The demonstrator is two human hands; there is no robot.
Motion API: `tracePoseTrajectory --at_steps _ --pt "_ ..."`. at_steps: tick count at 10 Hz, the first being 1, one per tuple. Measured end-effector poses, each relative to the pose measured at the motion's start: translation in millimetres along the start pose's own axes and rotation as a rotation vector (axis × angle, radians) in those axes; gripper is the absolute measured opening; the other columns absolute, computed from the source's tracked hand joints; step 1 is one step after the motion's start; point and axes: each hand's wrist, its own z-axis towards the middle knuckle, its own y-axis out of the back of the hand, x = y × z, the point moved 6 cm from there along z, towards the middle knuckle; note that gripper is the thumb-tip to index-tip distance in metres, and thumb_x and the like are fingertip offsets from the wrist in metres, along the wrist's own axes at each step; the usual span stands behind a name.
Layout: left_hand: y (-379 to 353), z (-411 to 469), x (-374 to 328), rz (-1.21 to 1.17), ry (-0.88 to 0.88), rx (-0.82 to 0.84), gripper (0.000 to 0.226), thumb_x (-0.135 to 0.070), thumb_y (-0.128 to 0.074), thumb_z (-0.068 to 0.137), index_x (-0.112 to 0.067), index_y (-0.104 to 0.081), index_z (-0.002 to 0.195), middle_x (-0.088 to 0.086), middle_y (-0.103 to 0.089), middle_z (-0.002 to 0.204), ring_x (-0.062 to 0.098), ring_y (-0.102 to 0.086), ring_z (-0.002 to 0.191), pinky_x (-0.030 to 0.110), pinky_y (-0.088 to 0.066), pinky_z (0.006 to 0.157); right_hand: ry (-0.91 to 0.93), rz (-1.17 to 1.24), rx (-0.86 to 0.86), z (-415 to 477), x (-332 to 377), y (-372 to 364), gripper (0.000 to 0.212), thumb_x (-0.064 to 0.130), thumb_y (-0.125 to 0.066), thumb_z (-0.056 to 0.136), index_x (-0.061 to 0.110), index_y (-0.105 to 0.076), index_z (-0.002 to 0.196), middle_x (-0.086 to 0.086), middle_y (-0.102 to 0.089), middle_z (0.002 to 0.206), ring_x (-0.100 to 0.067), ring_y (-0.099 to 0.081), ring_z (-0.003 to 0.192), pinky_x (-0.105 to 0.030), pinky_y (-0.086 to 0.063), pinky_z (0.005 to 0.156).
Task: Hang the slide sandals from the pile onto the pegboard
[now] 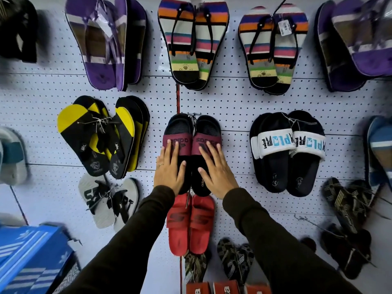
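Note:
A pair of black slide sandals with maroon straps (192, 132) hangs toes-up from a hook in the middle of the white pegboard (233, 100). My left hand (169, 166) lies flat on the left sandal, fingers spread over its strap and footbed. On the right sandal, my right hand (216, 168) rests flat the same way. Neither hand grips anything. No pile of sandals shows in view.
Around them hang a red slide pair (191, 223) below, black-and-white slides (286, 153) to the right, yellow-black flip-flops (101, 136) to the left and striped flip-flops (191, 43) above. A blue shoebox (31, 257) sits at lower left.

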Motion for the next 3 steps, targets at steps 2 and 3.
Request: tracePoseTrajectory --at_steps 2,3 --pt "8.5 -1.7 -21.5 0.061 0.013 -0.039 0.066 -0.042 -0.032 0.095 -0.020 -0.014 0.155 0.005 -0.008 0.165 0.027 -0.005 0.153 0.048 -0.010 0.124 0.030 0.353 -0.296 -10.3 5.1 136.3 0.049 0.036 -0.041 0.101 0.023 -0.037 0.148 -0.004 -0.036 0.158 -0.018 -0.030 0.149 -0.045 -0.030 0.120" --pt "13.3 -3.1 -57.0 0.093 -0.071 -0.094 0.068 -0.043 -0.033 0.095 -0.019 -0.014 0.155 0.004 -0.008 0.165 0.025 -0.003 0.153 0.045 -0.007 0.124 0.198 0.373 -0.685 -37.6 16.6 276.9 0.036 0.023 -0.045 0.100 0.016 -0.048 0.135 -0.018 -0.049 0.143 -0.027 -0.044 0.139 -0.043 -0.035 0.118"
